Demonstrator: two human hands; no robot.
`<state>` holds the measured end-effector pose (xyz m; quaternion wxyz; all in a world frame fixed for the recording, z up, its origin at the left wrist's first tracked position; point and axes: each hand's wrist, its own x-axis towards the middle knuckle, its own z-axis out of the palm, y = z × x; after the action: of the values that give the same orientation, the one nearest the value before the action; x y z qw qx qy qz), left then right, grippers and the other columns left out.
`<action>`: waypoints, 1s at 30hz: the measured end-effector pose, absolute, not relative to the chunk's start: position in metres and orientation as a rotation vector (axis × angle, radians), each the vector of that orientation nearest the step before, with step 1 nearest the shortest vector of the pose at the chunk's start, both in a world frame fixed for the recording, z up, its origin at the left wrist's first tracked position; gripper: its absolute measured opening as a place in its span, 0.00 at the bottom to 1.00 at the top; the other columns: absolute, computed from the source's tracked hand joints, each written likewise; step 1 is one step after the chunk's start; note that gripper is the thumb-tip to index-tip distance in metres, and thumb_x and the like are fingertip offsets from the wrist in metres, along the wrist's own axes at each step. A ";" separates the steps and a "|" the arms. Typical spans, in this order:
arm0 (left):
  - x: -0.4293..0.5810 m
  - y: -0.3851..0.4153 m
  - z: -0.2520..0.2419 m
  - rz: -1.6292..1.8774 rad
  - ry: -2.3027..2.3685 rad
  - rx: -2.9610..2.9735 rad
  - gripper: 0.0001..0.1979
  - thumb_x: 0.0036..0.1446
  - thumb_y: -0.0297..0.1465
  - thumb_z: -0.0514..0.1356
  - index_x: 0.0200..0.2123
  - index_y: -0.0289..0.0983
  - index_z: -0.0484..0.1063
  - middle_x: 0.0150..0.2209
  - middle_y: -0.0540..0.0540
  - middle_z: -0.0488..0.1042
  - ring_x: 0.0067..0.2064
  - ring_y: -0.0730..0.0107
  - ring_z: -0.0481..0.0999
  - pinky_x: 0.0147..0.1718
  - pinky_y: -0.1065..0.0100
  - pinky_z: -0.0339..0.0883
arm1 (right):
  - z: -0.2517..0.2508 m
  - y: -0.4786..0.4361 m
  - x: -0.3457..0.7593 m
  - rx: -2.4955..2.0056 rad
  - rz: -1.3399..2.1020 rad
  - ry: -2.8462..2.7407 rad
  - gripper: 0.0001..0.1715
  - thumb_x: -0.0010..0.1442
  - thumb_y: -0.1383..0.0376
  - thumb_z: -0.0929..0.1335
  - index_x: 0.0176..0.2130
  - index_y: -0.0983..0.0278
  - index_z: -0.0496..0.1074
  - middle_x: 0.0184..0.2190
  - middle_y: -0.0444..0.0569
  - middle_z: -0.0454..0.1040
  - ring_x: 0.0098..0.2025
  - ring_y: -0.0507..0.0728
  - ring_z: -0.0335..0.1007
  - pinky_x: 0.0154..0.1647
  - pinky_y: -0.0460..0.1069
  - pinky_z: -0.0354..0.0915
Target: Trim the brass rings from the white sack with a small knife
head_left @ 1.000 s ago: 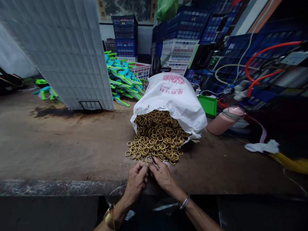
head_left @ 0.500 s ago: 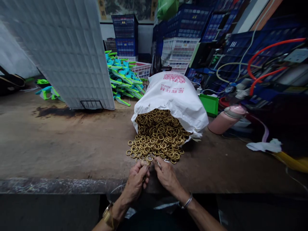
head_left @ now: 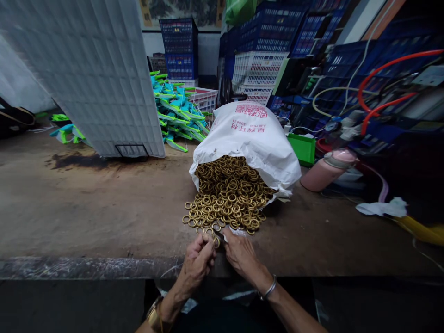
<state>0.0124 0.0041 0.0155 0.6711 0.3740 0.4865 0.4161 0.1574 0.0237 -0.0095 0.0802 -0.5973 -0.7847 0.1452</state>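
Observation:
Brass-coloured rings spill from the mouth of a white woven sack onto the table. My left hand is closed just in front of the pile, thumb pressed to the fingers, with a single ring at its fingertips. My right hand is wrapped round a small knife, its dark blade pointing left toward that ring. The knife's handle is mostly hidden in the palm. A scrap of clear plastic lies between my right hand and the pile.
A tall grey ribbed panel stands on the table at left. Behind it are turquoise and green pieces. On the right are a green tray, a pink bottle and red hoses. Stacked crates fill the back.
The ring at my left fingertips and the dark blade in my right hand now show more plainly. My hands have moved slightly apart; the sack and pile stay put.

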 end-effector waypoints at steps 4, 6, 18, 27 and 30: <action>0.009 0.000 0.019 0.957 0.955 0.676 0.16 0.47 0.43 0.60 0.28 0.38 0.59 0.20 0.56 0.64 0.16 0.84 0.59 0.12 0.81 0.47 | -0.008 0.027 0.162 -1.858 0.415 -2.247 0.11 0.55 0.72 0.57 0.36 0.63 0.64 0.24 0.46 0.71 0.25 0.52 0.64 0.25 0.47 0.45; 0.005 0.002 0.017 0.994 0.909 0.571 0.16 0.47 0.43 0.60 0.28 0.38 0.59 0.22 0.55 0.65 0.17 0.83 0.59 0.12 0.80 0.48 | -0.007 0.027 0.162 -1.874 0.398 -2.184 0.09 0.56 0.71 0.58 0.34 0.63 0.64 0.25 0.46 0.72 0.26 0.52 0.65 0.26 0.46 0.47; -0.015 0.003 0.014 1.048 0.827 0.376 0.16 0.45 0.34 0.62 0.38 0.39 0.63 0.26 0.52 0.69 0.21 0.79 0.64 0.15 0.79 0.53 | -0.010 0.015 0.143 -1.930 0.410 -2.195 0.07 0.57 0.65 0.60 0.38 0.62 0.64 0.31 0.49 0.74 0.33 0.55 0.69 0.29 0.47 0.49; -0.011 0.005 0.005 1.001 0.816 0.253 0.12 0.42 0.33 0.65 0.27 0.35 0.65 0.25 0.51 0.69 0.23 0.80 0.67 0.14 0.81 0.52 | -0.008 0.022 0.144 -1.896 0.455 -2.182 0.07 0.54 0.70 0.60 0.35 0.63 0.65 0.28 0.48 0.73 0.29 0.54 0.68 0.27 0.47 0.48; -0.004 0.004 0.005 0.971 0.884 0.334 0.13 0.40 0.32 0.66 0.26 0.35 0.64 0.24 0.52 0.68 0.22 0.80 0.67 0.13 0.81 0.52 | -0.003 0.021 0.147 -1.765 0.474 -2.127 0.07 0.53 0.69 0.61 0.34 0.62 0.65 0.27 0.45 0.73 0.28 0.53 0.67 0.28 0.46 0.50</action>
<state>-0.0044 0.0043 0.0052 0.7792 0.1544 0.4089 0.4492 0.1465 0.0214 -0.0030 0.1678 -0.6204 -0.7478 0.1666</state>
